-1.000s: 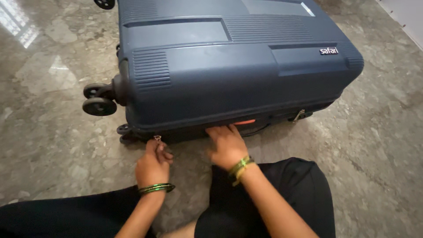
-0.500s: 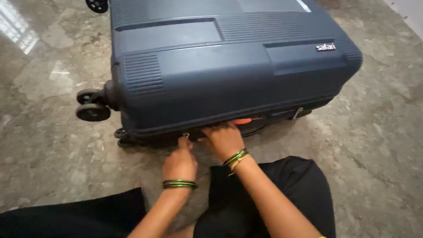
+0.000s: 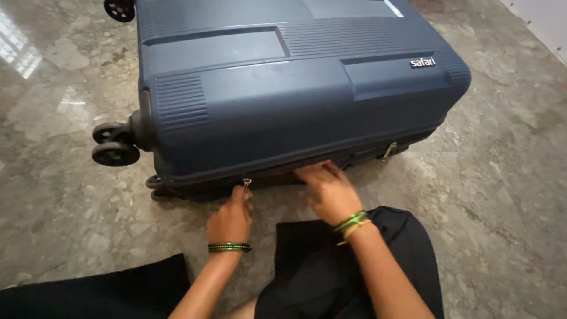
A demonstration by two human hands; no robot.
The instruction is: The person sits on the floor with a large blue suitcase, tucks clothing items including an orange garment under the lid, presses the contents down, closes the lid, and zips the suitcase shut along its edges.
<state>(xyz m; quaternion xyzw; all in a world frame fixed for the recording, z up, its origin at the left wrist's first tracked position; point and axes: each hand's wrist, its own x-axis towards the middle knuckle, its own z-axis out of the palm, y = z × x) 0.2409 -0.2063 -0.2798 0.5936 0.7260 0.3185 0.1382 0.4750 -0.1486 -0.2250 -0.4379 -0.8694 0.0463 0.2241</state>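
Gripped between the thumb and fingers of the left hand (image 3: 230, 217) is a small metal zip pull (image 3: 247, 182) at the lower edge of the suitcase (image 3: 295, 94); the grip is closed tight on the pull, with the fist curled below it and the knuckles turned toward the floor (image 3: 508, 177); a band of green bangles (image 3: 230, 247) is worn on that wrist. No grip is formed by the right hand (image 3: 328, 189); its fingers are spread flat and pressed against the dark seam of the suitcase, just to the right of the pull, and nothing is held in it; green and yellow bangles (image 3: 352, 224) are seen on its wrist.

The suitcase is a dark blue hard shell, laid flat on the grey marble floor with its ribbed lid facing up; its near long edge is turned toward the person, and the two hands are set close together along that edge. A pair of black wheels (image 3: 113, 145) is seen at its left end, and another wheel (image 3: 120, 9) at the far left corner. A second metal pull (image 3: 389, 150) is seen further right on the same seam, well apart from the hands. Black trousers (image 3: 342, 272) are seen at the bottom, just below the hands.
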